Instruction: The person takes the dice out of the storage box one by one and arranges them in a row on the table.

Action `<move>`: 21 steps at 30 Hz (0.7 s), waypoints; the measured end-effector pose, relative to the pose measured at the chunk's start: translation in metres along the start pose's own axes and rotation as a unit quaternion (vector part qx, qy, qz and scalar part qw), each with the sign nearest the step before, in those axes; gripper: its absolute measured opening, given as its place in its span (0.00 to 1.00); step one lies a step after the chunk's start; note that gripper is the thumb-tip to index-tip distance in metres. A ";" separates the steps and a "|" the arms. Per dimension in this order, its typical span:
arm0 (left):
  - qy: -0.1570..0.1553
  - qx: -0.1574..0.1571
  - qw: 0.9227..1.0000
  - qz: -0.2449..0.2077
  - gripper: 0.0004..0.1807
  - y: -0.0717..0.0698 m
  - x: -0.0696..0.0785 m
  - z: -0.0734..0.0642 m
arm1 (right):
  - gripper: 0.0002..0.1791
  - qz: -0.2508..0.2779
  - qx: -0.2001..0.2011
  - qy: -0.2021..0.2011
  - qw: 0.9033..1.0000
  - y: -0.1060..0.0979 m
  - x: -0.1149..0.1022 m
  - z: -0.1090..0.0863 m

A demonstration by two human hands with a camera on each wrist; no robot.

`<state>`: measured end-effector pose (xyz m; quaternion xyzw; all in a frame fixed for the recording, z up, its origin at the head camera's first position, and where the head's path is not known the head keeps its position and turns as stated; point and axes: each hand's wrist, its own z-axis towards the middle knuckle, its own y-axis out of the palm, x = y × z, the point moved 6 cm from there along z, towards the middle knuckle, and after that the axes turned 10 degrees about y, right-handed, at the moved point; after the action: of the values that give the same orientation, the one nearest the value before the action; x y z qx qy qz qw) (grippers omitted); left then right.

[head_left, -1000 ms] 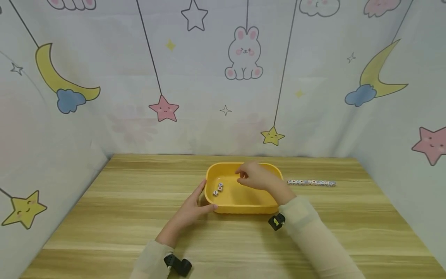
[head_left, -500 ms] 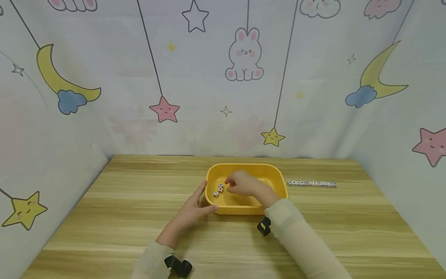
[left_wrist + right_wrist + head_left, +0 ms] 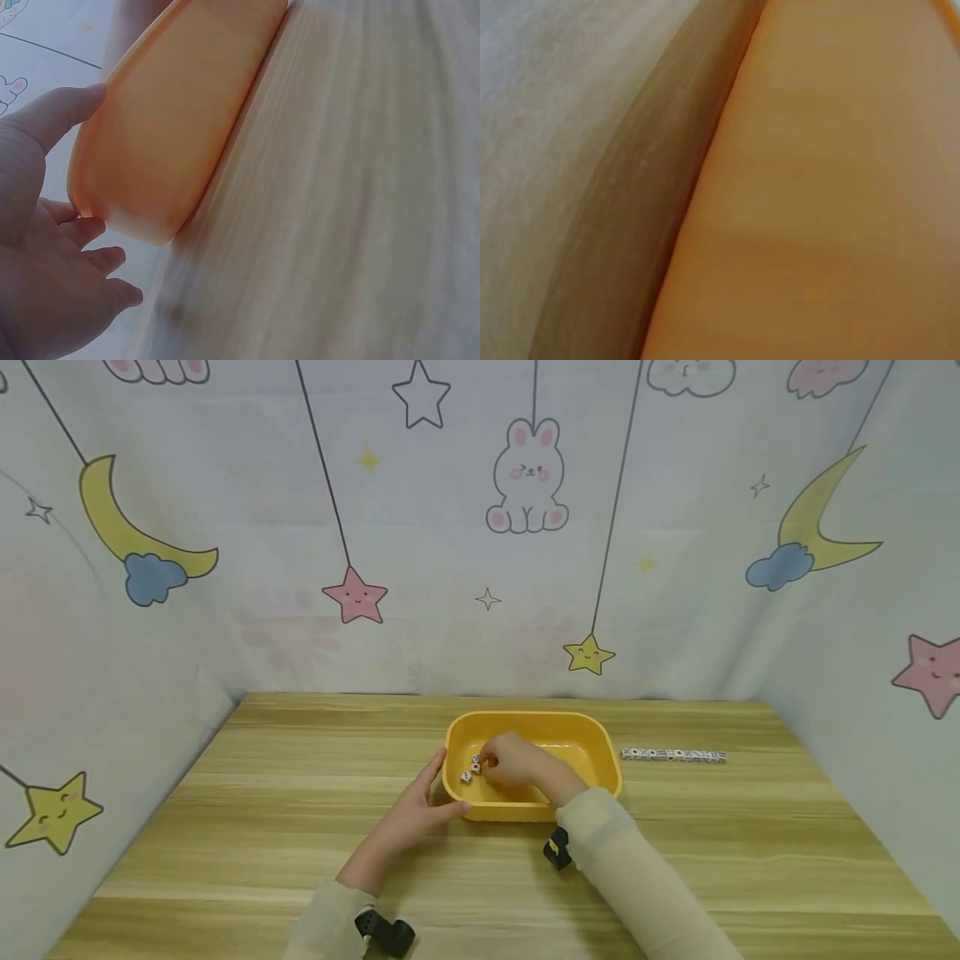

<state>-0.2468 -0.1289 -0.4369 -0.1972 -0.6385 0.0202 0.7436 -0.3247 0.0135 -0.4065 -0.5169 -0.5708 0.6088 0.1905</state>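
Observation:
A yellow plastic tray (image 3: 517, 812) with raised sides stands on the table. Inside its left end lie three small white dice (image 3: 466, 777) close together. My left hand (image 3: 408, 814) rests against the tray's left end, thumb at the front rim and fingers spread along the side. The left wrist view shows that thumb (image 3: 67, 112) touching the rim. My right hand (image 3: 517, 760) reaches down inside the tray, its fingertips right at the dice; I cannot tell whether they pinch one. The right wrist view has only the tray's outer wall (image 3: 817, 187), with the hand out of sight.
A straight row of several dice (image 3: 673, 756) lies on the wooden table (image 3: 300, 777), just right of the tray. A pale curtain (image 3: 435, 643) printed with stars, moons and a rabbit hangs behind the table and along both sides.
My right hand has moved left and down inside the tray, from above its middle to the dice. The left hand and the tray stay put.

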 end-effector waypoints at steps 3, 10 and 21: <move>-0.001 -0.001 1.000 0.003 0.53 0.000 0.000 0.000 | 0.07 0.000 0.000 0.002 1.000 0.002 0.002 0.002; -0.003 0.002 1.000 0.006 0.53 0.000 0.002 0.000 | 0.03 0.007 0.000 -0.008 1.000 0.002 -0.003 0.005; -0.006 0.001 1.000 0.008 0.53 0.000 0.002 0.000 | 0.04 -0.005 0.005 -0.012 1.000 0.006 -0.008 0.008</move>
<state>-0.2460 -0.1282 -0.4347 -0.2014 -0.6410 0.0284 0.7401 -0.3266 0.0012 -0.4096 -0.5058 -0.5722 0.6171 0.1895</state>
